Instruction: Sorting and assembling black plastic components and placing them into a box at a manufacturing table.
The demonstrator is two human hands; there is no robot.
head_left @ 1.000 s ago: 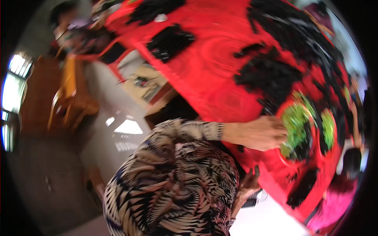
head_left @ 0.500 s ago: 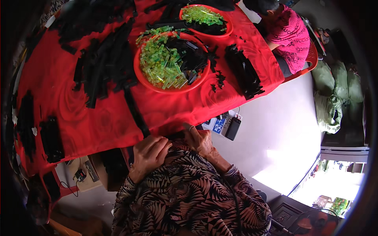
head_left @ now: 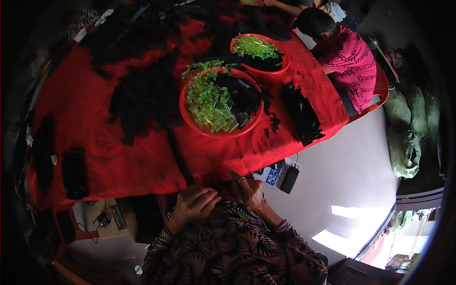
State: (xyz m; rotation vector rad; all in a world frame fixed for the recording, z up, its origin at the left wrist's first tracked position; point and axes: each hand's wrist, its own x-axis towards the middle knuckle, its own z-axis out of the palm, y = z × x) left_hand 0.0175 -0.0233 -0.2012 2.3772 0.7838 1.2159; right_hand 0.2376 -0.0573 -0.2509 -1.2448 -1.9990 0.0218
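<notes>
At the table's near edge, my left hand [head_left: 195, 204] is closed, its fingers curled and pressed together. Beside it on the right, my right hand [head_left: 251, 194], with a ring on one finger, is closed too, its thumb side towards the left hand. Whatever the two hold is dark or too small to make out. A long black strip [head_left: 179, 156] runs over the red tablecloth [head_left: 152, 161] to just beyond my left hand. Farther off stands a red basin [head_left: 209, 133] with many small clear green-yellow tubes [head_left: 209, 104] and black pieces [head_left: 244, 97].
Behind it sits a second red basin [head_left: 280, 72]. Black strips lie in a large heap [head_left: 142, 95] and in bundles at left [head_left: 75, 173] and right [head_left: 301, 114]. A person in a pink shirt [head_left: 354, 66] sits at right. A power bank-like black device [head_left: 289, 179] rests below the table edge.
The whole view has shifted, so table and hands appear lower and slightly to the right. The picture is darker. My hands keep nearly the same pose by the table edge.
</notes>
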